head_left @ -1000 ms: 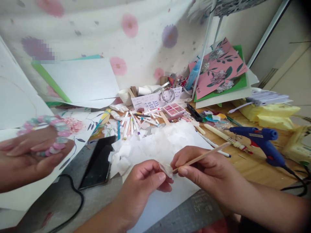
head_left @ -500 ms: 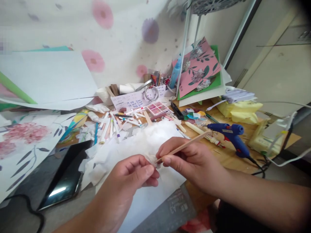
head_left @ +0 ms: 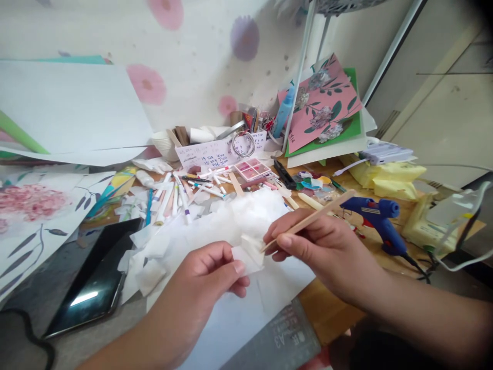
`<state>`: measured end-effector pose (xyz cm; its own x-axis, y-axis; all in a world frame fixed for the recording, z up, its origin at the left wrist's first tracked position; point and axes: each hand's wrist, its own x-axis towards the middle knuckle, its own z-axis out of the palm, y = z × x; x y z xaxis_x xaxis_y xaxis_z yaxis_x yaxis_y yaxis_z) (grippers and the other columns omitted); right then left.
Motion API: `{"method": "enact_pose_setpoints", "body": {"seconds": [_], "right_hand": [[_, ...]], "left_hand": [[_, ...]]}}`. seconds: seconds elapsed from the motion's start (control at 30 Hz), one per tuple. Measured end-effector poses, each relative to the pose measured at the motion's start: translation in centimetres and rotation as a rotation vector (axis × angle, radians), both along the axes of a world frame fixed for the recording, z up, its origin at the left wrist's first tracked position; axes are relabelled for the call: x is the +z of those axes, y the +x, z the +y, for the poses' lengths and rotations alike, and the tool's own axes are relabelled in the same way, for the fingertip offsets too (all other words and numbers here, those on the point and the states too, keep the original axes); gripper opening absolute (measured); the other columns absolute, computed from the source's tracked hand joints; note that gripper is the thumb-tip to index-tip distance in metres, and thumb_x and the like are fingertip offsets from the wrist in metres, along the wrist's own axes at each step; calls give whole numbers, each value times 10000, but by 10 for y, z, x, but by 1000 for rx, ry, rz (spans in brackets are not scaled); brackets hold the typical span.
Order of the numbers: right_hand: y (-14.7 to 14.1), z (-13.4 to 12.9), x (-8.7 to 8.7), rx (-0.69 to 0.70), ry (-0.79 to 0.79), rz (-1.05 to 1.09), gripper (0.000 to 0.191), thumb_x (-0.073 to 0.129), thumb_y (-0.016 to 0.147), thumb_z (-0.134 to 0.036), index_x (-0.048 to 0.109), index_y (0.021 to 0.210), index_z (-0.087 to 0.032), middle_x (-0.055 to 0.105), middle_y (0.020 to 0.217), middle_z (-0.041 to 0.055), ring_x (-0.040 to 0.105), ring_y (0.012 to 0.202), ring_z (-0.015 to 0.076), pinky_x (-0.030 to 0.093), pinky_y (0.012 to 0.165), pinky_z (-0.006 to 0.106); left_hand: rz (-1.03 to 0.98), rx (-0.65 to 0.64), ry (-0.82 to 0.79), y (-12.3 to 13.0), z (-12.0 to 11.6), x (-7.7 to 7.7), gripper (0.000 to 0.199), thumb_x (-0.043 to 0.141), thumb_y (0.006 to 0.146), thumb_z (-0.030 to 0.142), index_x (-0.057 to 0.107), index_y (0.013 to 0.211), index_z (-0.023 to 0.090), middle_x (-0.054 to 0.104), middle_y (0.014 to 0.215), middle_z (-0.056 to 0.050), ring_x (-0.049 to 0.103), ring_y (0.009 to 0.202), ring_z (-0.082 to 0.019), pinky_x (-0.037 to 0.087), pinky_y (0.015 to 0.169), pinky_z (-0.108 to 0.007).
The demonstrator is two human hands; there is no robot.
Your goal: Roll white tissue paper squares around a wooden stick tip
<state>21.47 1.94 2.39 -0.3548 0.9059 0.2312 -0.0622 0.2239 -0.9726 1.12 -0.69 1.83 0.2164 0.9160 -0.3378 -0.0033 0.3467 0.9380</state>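
Between thumb and fingers, my left hand (head_left: pixel 215 275) pinches a small piece of thin white paper (head_left: pixel 248 254), one edge of which stands folded up. My right hand (head_left: pixel 316 246) is closed round a flat wooden stick (head_left: pixel 310 218), its lower tip at the right edge of that piece. Behind both hands lies a heap of white fluffy material (head_left: pixel 246 208) on a white sheet (head_left: pixel 239 313). Loose white paper pieces (head_left: pixel 152 277) are piled to the left of my left hand.
A dark tablet (head_left: pixel 94 280) lies at the left beside a flower painting (head_left: pixel 34 221). Pens and markers (head_left: pixel 177 198) spread behind the heap, near a pink palette (head_left: pixel 252 168). The blue glue gun (head_left: pixel 379 216) with its cable is at the right, below yellow packs (head_left: pixel 396 180).
The white piece in my left hand now shows opened out. My right hand, with the stick, has moved slightly right and up, away from my left fingers. The view has shifted slightly.
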Motion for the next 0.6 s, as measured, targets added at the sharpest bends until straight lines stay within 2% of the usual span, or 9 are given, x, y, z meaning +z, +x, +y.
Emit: {"method": "enact_pose_setpoints", "body": {"seconds": [0.2, 0.37, 0.43, 0.47, 0.53, 0.57, 0.6], "right_hand": [[7, 12, 0, -38, -166, 230, 145, 768, 828, -312, 719, 782, -183, 732, 747, 18, 714, 682, 112, 602, 621, 197], [17, 13, 2, -107, -227, 274, 106, 798, 803, -279, 746, 773, -191, 757, 741, 12, 734, 667, 105, 602, 601, 162], [19, 12, 3, -103, -243, 286, 97, 798, 805, -272, 754, 778, -191, 762, 745, 13, 735, 668, 101, 600, 602, 151], [19, 11, 3, -89, -253, 293, 94, 794, 811, -272, 756, 782, -191, 764, 751, 15, 735, 673, 100, 601, 606, 149], [18, 7, 3, -38, -271, 316, 94, 786, 821, -271, 756, 788, -189, 764, 763, 21, 733, 681, 100, 604, 619, 155], [17, 5, 4, -6, -277, 332, 94, 783, 826, -271, 755, 794, -187, 762, 766, 24, 731, 686, 101, 606, 626, 162], [15, 3, 4, 27, -278, 347, 97, 781, 828, -271, 752, 797, -184, 759, 767, 26, 730, 689, 104, 608, 628, 169]], "left_hand": [[183, -21, 63, -11, 7, -3, 213, 644, 799, 284, 607, 603, 209, 640, 578, 33, 568, 621, -156, 418, 649, -275], [578, 70, 235, -23, 25, 4, 235, 647, 803, 321, 573, 608, 213, 630, 560, 40, 513, 519, -144, 368, 543, -259], [688, 103, 258, -27, 30, 6, 158, 650, 816, 360, 641, 752, 216, 583, 543, 56, 486, 489, -144, 350, 511, -262], [711, 132, 288, -29, 31, 6, 188, 656, 821, 378, 667, 931, 225, 597, 592, 56, 508, 512, -152, 369, 523, -268], [704, 189, 382, -28, 26, 7, 432, 671, 823, 395, 580, 1222, 258, 668, 803, 21, 569, 613, -165, 425, 586, -284], [684, 209, 434, -26, 21, 7, 509, 677, 823, 395, 528, 1296, 278, 682, 947, -6, 586, 669, -167, 447, 627, -293], [629, 228, 473, -23, 14, 8, 497, 686, 816, 390, 532, 1275, 279, 678, 1029, -23, 597, 728, -171, 463, 667, -296]]}}
